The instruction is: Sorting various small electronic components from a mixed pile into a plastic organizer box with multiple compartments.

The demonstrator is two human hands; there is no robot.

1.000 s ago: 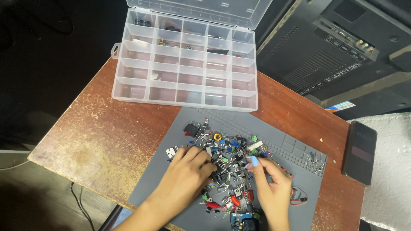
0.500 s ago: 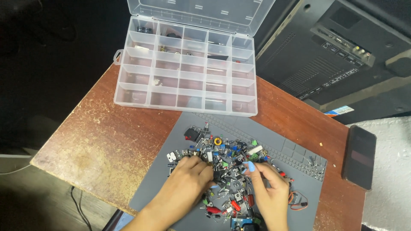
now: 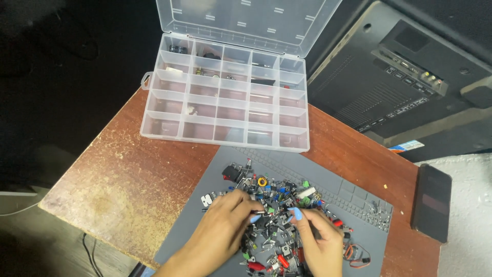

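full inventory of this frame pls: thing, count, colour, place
Organizer box: one, clear plastic, lid open, far half of the table; most compartments bare, a few hold small dark parts.
Work mat: one, grey, near half of the table.
Pile of small electronic parts: too many to count, mixed black, red, green, blue, yellow, on the mat.
Table: one, worn reddish-brown.
Phone: one, black, table's right edge.
Flat-screen set: one, black, back side up, upper right.
Left hand: on the pile's left side, fingertips among the parts.
Right hand: on the pile's right side, blue nails, fingertips among the parts.
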